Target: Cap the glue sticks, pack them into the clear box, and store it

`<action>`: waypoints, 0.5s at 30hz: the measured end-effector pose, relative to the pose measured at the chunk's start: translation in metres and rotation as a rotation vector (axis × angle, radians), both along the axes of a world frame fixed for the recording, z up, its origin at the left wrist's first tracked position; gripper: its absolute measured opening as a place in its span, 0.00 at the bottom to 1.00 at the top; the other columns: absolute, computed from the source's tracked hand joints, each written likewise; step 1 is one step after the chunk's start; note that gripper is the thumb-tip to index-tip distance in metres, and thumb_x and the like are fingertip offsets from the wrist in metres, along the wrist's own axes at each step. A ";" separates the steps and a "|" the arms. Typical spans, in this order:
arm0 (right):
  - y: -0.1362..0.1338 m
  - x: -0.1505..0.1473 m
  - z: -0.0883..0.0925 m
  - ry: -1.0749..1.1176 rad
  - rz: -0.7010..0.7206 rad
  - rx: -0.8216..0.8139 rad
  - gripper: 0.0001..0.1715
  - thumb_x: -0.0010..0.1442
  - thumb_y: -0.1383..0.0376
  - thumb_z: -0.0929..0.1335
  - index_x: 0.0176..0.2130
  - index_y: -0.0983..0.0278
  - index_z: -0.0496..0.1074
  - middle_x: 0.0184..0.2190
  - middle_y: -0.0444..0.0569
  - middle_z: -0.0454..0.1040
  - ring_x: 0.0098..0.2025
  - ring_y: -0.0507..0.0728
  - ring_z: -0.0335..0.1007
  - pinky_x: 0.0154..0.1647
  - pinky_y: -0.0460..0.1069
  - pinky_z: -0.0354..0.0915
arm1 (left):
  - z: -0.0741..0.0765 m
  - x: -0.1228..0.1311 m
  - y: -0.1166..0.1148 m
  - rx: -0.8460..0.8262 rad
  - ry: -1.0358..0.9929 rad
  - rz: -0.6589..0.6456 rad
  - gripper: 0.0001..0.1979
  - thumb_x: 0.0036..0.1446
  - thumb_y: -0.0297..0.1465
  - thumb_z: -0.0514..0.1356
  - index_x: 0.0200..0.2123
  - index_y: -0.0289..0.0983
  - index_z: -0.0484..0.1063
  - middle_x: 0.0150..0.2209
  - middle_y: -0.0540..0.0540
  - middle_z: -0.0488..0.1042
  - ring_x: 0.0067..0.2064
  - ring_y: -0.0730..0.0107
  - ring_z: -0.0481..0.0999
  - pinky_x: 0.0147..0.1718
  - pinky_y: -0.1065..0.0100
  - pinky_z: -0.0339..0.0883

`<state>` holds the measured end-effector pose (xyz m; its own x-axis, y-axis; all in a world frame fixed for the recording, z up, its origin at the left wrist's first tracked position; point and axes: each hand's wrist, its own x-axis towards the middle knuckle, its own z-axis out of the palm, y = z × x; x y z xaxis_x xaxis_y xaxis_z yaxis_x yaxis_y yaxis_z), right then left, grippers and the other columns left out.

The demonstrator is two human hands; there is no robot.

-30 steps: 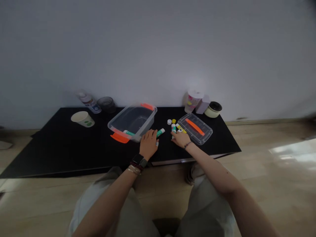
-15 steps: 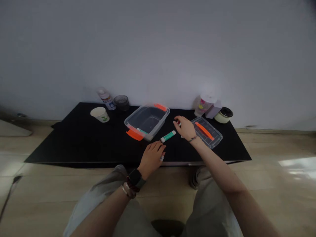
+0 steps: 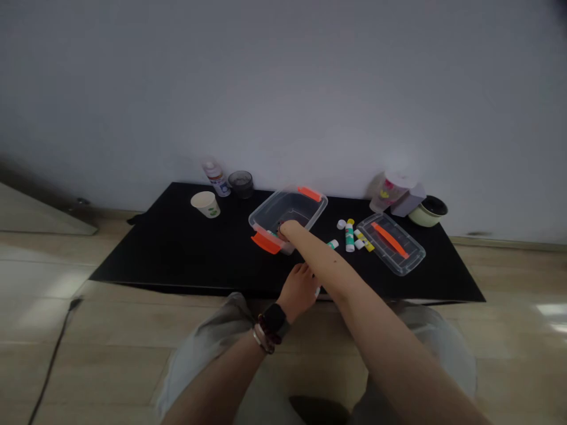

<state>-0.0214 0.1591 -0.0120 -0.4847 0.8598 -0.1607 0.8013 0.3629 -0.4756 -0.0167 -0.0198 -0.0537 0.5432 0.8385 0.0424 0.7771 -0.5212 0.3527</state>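
Note:
My right hand (image 3: 286, 230) reaches down inside a clear plastic box (image 3: 287, 203) with orange clips; the box wall and my wrist hide its fingers. A green-and-white stick shows faintly in the box. My left hand (image 3: 300, 288) is curled near the table's front edge, under my right forearm, around a small white thing (image 3: 318, 291) mostly hidden by the fingers. Right of my forearm stand or lie a green-and-white glue stick (image 3: 349, 237), a yellow-and-white stick (image 3: 365, 241) and white caps (image 3: 341, 224). Another glue stick (image 3: 333, 244) is partly covered by my forearm.
The box's clear lid (image 3: 392, 243) with an orange handle lies to the right on the black table (image 3: 177, 254). Behind it are a plastic cup (image 3: 385, 193), a pale box and a cream pot (image 3: 427, 211). At left are a paper cup (image 3: 206, 205), a bottle (image 3: 217, 177) and a dark bowl (image 3: 241, 184).
My right hand has moved left from beside the lid into the box, uncovering sticks and caps on the table. My left hand stays curled near the front edge. The view has shifted left.

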 end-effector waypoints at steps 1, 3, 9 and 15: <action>0.001 0.001 0.004 -0.084 0.014 -0.016 0.07 0.48 0.66 0.75 0.23 0.68 0.76 0.22 0.48 0.77 0.28 0.57 0.77 0.33 0.50 0.72 | -0.002 0.001 0.001 0.014 0.000 -0.001 0.15 0.57 0.22 0.56 0.47 0.35 0.75 0.50 0.34 0.75 0.56 0.49 0.70 0.52 0.50 0.64; 0.004 0.010 0.019 -0.195 0.023 -0.030 0.10 0.48 0.63 0.76 0.30 0.68 0.79 0.31 0.54 0.80 0.35 0.60 0.79 0.39 0.52 0.73 | -0.006 0.003 0.003 0.060 0.004 -0.006 0.15 0.59 0.24 0.56 0.48 0.36 0.75 0.57 0.33 0.70 0.60 0.49 0.68 0.53 0.51 0.64; -0.006 0.107 0.086 -0.076 -0.006 0.279 0.23 0.64 0.52 0.66 0.49 0.67 0.74 0.46 0.58 0.78 0.47 0.61 0.74 0.48 0.52 0.66 | -0.024 0.008 0.022 0.137 0.082 0.010 0.17 0.62 0.29 0.59 0.53 0.40 0.74 0.67 0.36 0.60 0.65 0.51 0.62 0.58 0.52 0.61; -0.071 0.225 0.082 0.391 -0.278 0.404 0.22 0.62 0.49 0.67 0.42 0.66 0.73 0.33 0.48 0.76 0.32 0.53 0.68 0.34 0.47 0.61 | -0.039 0.014 0.042 0.144 0.170 0.136 0.23 0.63 0.30 0.57 0.62 0.40 0.68 0.64 0.35 0.65 0.61 0.49 0.67 0.54 0.52 0.65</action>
